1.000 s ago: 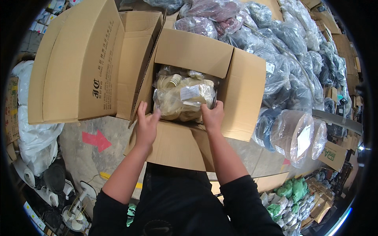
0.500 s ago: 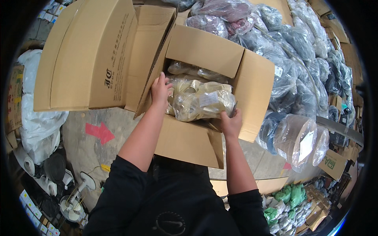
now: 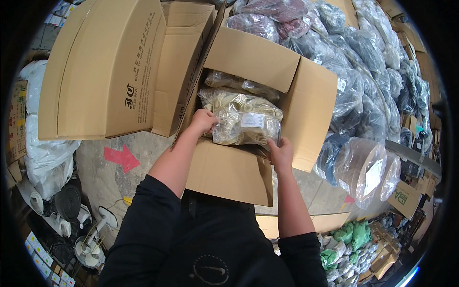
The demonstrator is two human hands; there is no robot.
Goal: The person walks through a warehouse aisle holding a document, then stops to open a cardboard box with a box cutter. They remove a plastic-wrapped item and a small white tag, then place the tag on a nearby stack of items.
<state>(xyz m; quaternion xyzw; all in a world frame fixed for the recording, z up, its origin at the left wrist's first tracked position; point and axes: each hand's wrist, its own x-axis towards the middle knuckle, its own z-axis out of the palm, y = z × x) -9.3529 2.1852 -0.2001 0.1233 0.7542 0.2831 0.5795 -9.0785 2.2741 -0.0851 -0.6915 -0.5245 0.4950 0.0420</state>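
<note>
A clear plastic bag (image 3: 232, 131) of pale cream coiled rolls, with a white label (image 3: 252, 120) on it, lies in an open cardboard box (image 3: 229, 167). My left hand (image 3: 204, 121) pinches the plastic at the bag's left side. At its lower right corner my right hand (image 3: 281, 152) is closed, thumb against the plastic. A thin dark stick-like object (image 3: 279, 137) sticks up from the right fingers; its kind is too small to tell. Behind, more clear bags (image 3: 260, 90) lie deeper in the box, partly hidden.
A large carton (image 3: 131, 71) with raised flaps stands against the box's left side. Piled grey bagged goods (image 3: 358, 91) fill the right. Wrapped round reels (image 3: 361, 165) lie nearer. On the floor at left are a red arrow (image 3: 123, 158) and a white fan (image 3: 91, 246).
My left hand has come down and right from the box's left edge and now pinches the bag. The bag sits flatter and its label faces up more. My right hand has shifted slightly down.
</note>
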